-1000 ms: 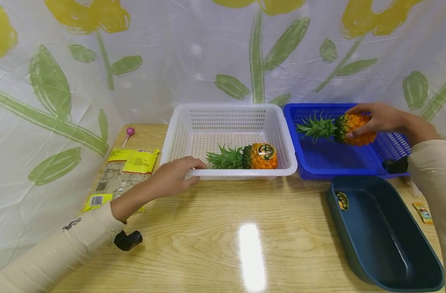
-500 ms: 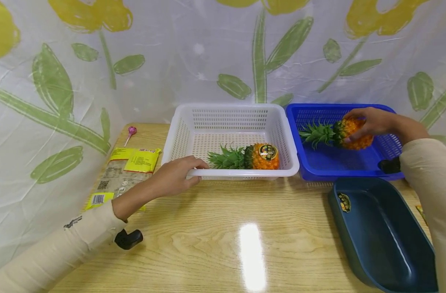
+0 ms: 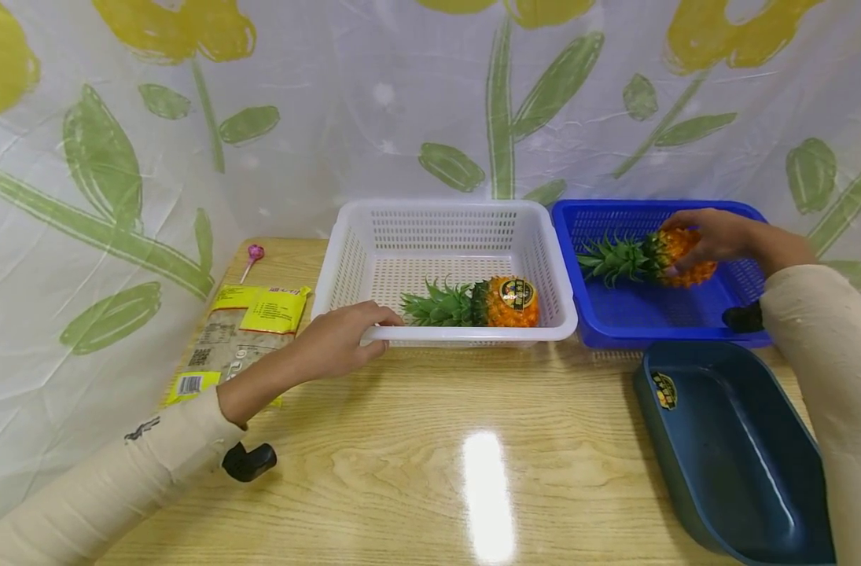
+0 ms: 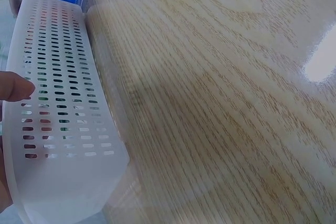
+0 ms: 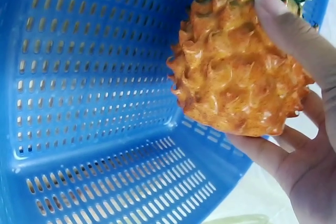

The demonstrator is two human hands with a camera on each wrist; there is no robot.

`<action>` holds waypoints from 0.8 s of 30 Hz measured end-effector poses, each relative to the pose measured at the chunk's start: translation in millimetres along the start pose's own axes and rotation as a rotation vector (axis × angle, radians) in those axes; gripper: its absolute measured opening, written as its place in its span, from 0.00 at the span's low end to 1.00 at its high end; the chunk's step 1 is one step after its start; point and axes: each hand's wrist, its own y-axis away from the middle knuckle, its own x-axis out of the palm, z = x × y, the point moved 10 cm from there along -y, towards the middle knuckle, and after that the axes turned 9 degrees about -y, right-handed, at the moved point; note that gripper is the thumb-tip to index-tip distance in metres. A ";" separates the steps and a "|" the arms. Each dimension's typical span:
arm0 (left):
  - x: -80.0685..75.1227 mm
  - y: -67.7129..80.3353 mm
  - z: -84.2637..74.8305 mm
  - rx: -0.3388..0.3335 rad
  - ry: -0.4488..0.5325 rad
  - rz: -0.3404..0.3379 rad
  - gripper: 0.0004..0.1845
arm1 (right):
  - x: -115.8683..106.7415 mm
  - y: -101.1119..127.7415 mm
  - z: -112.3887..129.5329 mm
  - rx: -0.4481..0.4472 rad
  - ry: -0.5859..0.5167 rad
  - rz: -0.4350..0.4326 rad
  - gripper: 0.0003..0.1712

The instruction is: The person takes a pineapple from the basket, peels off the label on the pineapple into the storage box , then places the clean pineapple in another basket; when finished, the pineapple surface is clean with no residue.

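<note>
Two pineapples show in the head view, and we see one in each basket. Our right hand [image 3: 713,236], at the right of the frame, curls its fingers round the orange body of the held pineapple [image 3: 674,255] inside the blue basket [image 3: 656,318]; its green crown points toward the frame's left. In the right wrist view the thumb lies along the fruit's upper right and the fingers [image 5: 273,153] cup it from below, with the basket's slotted wall and floor filling the left and bottom of the frame. From these views we cannot tell whether the fruit touches the basket floor.

Our left hand [image 3: 341,338], left of centre, grips the near rim of the white basket [image 3: 440,334], thumb on top and fingers curled beneath. The left wrist view shows a fingertip [image 4: 16,87] at the left edge against that basket's perforated wall. Inside it lies the second pineapple [image 3: 504,303] on its side, a round label on its body, crown to the left.

The two baskets stand side by side, just about touching, on the wooden table [image 3: 430,472]. In the lower right sits a dark teal tub [image 3: 734,464]. At the left of the table lie a yellow packet [image 3: 242,334] and, beyond it, a pink lollipop [image 3: 251,255].
</note>
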 end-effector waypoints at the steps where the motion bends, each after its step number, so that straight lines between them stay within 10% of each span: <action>1: -0.3 0.2 -0.2 0.001 0.000 0.000 0.15 | 0.5 -0.5 -0.2 0.001 -0.002 0.000 0.47; 24: -0.2 -0.1 -0.6 0.007 -0.015 0.004 0.12 | 2.8 -2.4 -13.2 0.080 -0.073 0.008 0.47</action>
